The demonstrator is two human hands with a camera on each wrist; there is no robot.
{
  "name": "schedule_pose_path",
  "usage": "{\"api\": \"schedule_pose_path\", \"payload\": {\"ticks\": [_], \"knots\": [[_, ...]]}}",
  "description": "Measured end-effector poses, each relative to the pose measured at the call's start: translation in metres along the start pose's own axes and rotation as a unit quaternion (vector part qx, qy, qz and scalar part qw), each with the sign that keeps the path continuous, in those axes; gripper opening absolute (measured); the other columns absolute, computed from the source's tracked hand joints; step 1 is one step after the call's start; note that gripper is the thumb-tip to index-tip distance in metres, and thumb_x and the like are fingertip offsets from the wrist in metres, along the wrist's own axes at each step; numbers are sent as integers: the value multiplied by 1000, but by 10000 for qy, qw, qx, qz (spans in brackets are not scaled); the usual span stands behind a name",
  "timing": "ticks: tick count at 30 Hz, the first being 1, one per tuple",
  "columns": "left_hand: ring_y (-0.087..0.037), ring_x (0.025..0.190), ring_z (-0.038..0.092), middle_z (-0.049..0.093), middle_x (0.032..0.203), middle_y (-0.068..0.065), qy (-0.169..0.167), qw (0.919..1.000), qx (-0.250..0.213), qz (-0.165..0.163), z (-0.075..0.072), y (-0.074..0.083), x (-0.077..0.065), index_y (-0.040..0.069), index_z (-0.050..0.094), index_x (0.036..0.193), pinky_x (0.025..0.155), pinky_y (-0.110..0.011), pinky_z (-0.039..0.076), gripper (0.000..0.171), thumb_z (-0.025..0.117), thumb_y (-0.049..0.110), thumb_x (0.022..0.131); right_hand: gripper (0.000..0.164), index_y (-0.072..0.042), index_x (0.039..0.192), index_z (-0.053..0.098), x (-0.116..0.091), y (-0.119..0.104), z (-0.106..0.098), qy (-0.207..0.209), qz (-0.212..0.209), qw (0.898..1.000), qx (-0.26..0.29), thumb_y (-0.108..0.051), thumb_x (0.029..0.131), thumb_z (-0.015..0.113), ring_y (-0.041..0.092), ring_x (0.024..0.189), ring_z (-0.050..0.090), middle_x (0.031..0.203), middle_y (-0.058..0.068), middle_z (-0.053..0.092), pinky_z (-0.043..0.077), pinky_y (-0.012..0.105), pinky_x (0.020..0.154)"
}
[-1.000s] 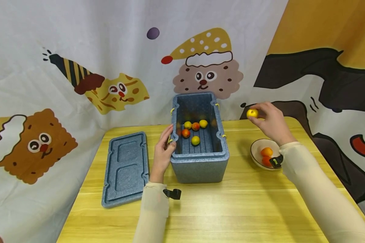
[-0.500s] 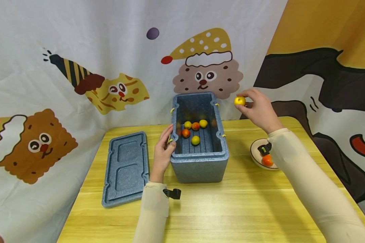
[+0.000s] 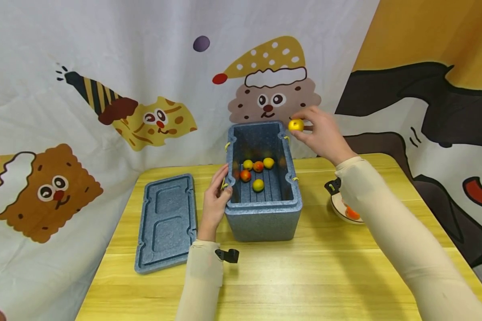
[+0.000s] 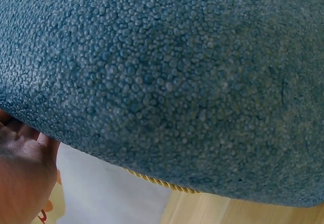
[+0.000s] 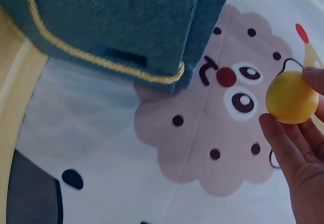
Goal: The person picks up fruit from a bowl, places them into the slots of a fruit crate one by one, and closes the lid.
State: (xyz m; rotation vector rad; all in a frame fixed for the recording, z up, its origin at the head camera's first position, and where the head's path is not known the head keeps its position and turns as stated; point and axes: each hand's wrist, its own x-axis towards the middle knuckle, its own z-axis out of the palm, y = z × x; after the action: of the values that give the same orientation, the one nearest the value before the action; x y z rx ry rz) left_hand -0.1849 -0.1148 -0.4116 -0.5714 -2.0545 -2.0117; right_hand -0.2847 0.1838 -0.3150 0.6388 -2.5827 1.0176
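My right hand [image 3: 324, 133] pinches a small round yellow fruit [image 3: 296, 125] with a dark dimple, raised near the box's far right corner. In the right wrist view, thumb and fingertips hold the smooth yellow fruit [image 5: 289, 98] from opposite sides. My left hand [image 3: 214, 205] rests against the left side of a grey-blue foam box [image 3: 261, 223], with fairly straight fingers and thumb at its rim. Several small fruits lie on the box floor, among them a yellow one [image 3: 258, 185] and a red-orange one [image 3: 245, 176]. The left wrist view mostly shows the box wall [image 4: 167, 82].
The box lid [image 3: 166, 223] lies flat on the wooden table [image 3: 273, 285] at left. At right, a round bowl [image 3: 339, 207] with orange-red fruit [image 3: 351, 213] is partly hidden by my right forearm. A yellow cord [image 5: 91, 59] hangs along the box's side. A printed curtain stands behind.
My right hand has carried the yellow fruit leftward and farther back, from above the bowl to near the box's far right rim. The left hand stays at the box's side.
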Motion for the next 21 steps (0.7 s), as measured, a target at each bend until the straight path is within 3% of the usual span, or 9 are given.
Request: {"api": "schedule_pose_path", "payload": {"ticks": [7, 14, 21], "knots": [[-37, 141, 28, 32, 150, -29, -14, 10000, -3, 74, 0, 0, 1, -16, 38, 142, 100, -32, 34, 53, 46, -15, 89, 34, -1, 123, 63, 10, -9, 12, -392, -43, 9991, 129, -10, 91, 70, 25, 109, 55, 113, 9, 53, 47, 41, 94], [-38, 140, 29, 33, 149, -31, 1, 9998, -47, 170, 0, 0, 2, -17, 38, 141, 101, -52, 31, 53, 46, -16, 88, 36, -2, 125, 62, 19, -18, 17, -651, 24, 9979, 6, -14, 92, 69, 27, 109, 56, 115, 9, 53, 47, 43, 94], [-38, 140, 29, 33, 149, -31, 10, 9999, 15, 157, 0, -1, 1, -17, 39, 141, 101, -36, 34, 53, 46, -16, 88, 36, -5, 126, 63, 26, -24, 25, -1024, 66, 9944, -264, -16, 92, 69, 26, 99, 54, 116, 9, 54, 46, 43, 88]]}}
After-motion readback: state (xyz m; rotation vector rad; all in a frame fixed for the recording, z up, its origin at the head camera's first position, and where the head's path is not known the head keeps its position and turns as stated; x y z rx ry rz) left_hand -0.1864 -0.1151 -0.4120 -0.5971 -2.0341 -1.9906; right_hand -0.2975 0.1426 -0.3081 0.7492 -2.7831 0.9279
